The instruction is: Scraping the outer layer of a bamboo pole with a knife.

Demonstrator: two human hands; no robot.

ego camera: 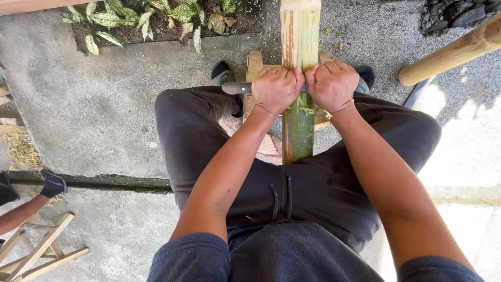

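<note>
Both fists, left hand (pixel 275 90) and right hand (pixel 332 85), close tight on a blade (pixel 236 88) laid across an upright bamboo pole (pixel 299 78) between the knees, likely stiff, smooth-skinned and best gripped at the blade's two ends

The person wears dark charcoal trousers (pixel 313 183) with a drawstring (pixel 282 196) (two black cords), a blue-grey short-sleeved shirt (pixel 292 256), dark shoes (pixel 222 73), and bare forearms.
</note>
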